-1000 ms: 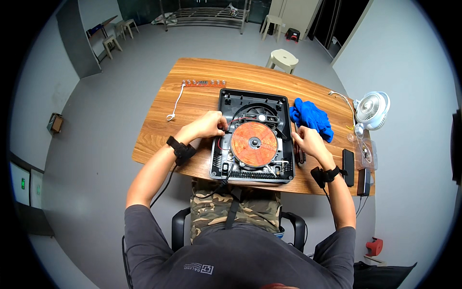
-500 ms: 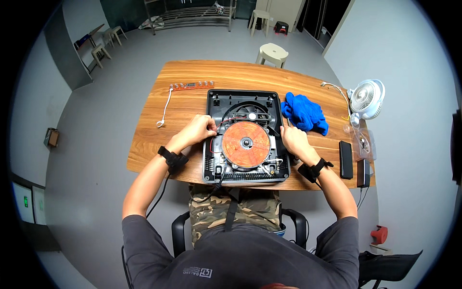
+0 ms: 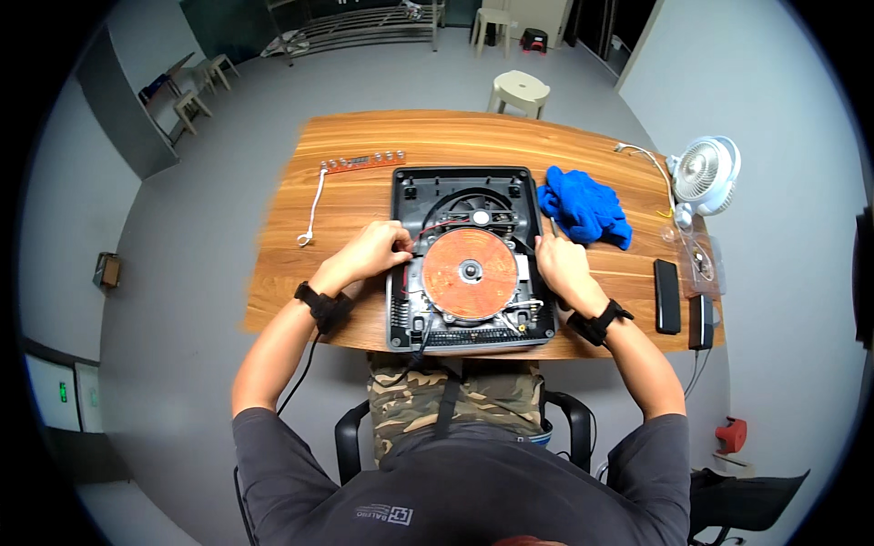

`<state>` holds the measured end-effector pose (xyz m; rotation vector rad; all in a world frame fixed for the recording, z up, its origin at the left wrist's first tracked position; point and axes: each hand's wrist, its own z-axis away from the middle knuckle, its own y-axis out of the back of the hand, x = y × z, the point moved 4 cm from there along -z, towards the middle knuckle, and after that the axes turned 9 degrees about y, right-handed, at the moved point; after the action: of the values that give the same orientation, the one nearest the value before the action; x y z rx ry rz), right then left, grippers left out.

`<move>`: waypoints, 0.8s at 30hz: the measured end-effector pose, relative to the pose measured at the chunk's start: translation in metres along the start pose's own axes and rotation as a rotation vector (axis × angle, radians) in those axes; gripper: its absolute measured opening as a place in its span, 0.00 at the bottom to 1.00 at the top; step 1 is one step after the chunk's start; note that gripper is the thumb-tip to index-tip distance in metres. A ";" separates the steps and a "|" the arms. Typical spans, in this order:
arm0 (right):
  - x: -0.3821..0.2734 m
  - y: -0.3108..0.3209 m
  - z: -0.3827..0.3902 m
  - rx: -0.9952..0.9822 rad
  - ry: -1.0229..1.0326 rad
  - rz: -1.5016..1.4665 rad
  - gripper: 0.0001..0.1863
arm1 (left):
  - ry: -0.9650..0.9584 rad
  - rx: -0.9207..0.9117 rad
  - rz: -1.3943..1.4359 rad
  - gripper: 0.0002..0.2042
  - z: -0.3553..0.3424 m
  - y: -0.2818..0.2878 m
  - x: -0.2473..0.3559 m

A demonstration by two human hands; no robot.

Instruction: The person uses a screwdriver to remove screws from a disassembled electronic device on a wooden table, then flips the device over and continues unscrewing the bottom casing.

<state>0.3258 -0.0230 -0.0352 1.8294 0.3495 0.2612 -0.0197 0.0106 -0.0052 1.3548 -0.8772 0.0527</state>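
An opened induction cooker base [image 3: 414, 187] lies on the table before me, with a round copper coil [image 3: 446, 273] and a small black fan [image 3: 460, 217] inside. At its left rim is my left hand [image 3: 378, 250], thumb and fingers pinched together beside a thin red wire [image 3: 439, 225]; what they hold is too small to make out. My right hand [image 3: 563, 266] rests closed at the right rim. A thin, rod-like piece [image 3: 553, 225] sticks out past its fingers toward the cloth; its kind and whether I grip it are unclear.
A blue cloth [image 3: 584, 207] lies right of the base. Farther right are a white fan [image 3: 706, 177], a clear plastic box [image 3: 707, 259] and a black slab-shaped device [image 3: 667, 296]. At the back left sits an orange strip with knobs [image 3: 364, 162] and a white cord [image 3: 316, 205]. The wooden table [image 3: 282, 282] ends near my lap.
The view has shifted slightly, so the table and base appear a little farther right. Both hands keep nearly the same places at the base's rims.
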 end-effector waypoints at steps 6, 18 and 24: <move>-0.005 0.005 0.001 -0.003 -0.009 0.052 0.22 | 0.045 0.061 0.046 0.07 -0.002 0.039 0.002; -0.003 0.005 0.004 0.064 0.000 0.035 0.21 | 0.343 0.126 -0.450 0.24 -0.079 0.108 -0.146; -0.007 0.012 0.003 0.031 -0.116 -0.078 0.21 | 0.350 0.033 -0.640 0.26 -0.113 0.099 -0.180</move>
<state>0.3215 -0.0316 -0.0248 1.8477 0.3445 0.0953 -0.1363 0.2132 -0.0218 1.5442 -0.1290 -0.1864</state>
